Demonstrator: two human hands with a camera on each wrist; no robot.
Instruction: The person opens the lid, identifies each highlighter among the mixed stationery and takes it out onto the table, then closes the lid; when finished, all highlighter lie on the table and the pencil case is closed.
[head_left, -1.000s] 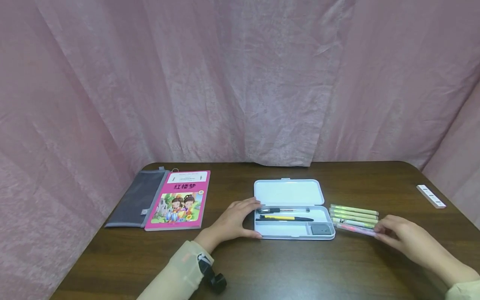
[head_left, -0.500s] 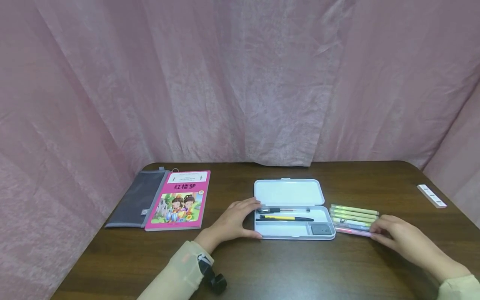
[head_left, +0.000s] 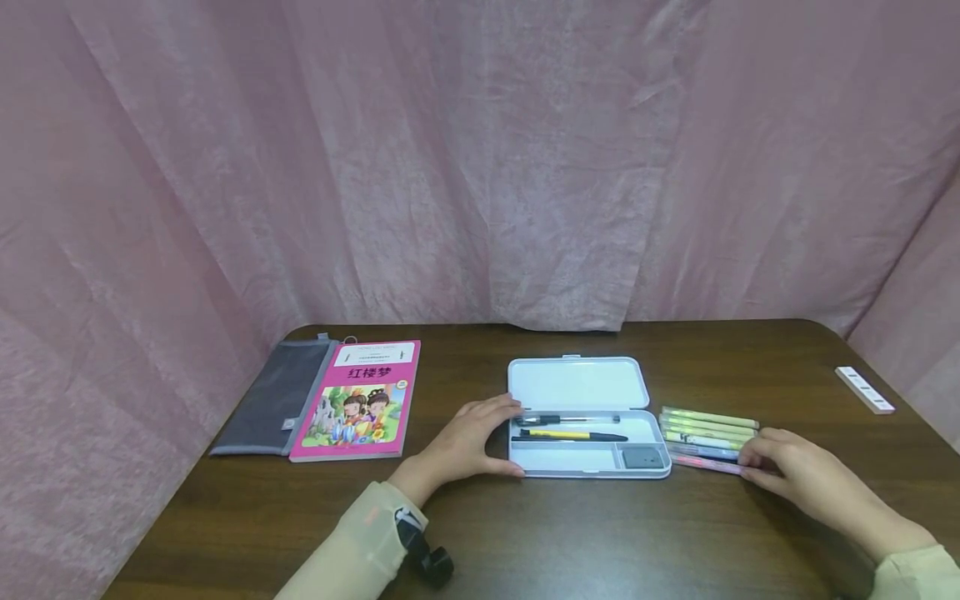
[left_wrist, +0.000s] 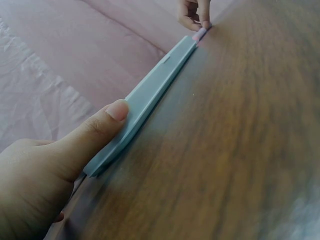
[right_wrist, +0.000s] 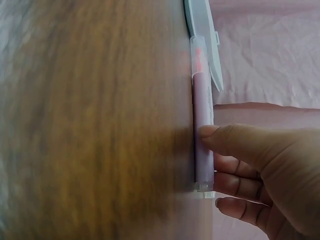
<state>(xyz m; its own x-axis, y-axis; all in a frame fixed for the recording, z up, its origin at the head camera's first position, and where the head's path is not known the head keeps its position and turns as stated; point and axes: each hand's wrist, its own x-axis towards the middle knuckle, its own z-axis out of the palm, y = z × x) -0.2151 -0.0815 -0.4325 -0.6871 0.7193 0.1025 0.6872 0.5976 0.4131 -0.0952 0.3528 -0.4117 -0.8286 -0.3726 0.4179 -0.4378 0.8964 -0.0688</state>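
Note:
My left hand (head_left: pixel 468 442) grips the left end of an open white pencil case (head_left: pixel 566 460), with the thumb (left_wrist: pixel 117 110) on its front wall and the fingers near the hinge. Inside the case lie a clear pen with a black cap (head_left: pixel 551 420), a yellow and black pen (head_left: pixel 570 436) and a grey eraser (head_left: pixel 642 457). Right of the case my right hand (head_left: pixel 806 475) pinches the near end of a pink highlighter (right_wrist: pixel 202 105) lying on the table. Behind it a blue highlighter (head_left: pixel 701 452) and several yellow-green highlighters (head_left: pixel 712 418) lie side by side.
A pink book (head_left: pixel 367 400) lies at the left on a grey mesh zip pouch (head_left: pixel 270 400). Near the right table edge is a small white strip-shaped block (head_left: pixel 864 390) with dark marks. A pink curtain (head_left: pixel 480 167) hangs behind the wooden table (head_left: pixel 570 533).
My right hand has shifted slightly left with the pink highlighter, drawing it nearer to me. The blue highlighter now shows between it and the yellow-green ones. My left hand has stayed still.

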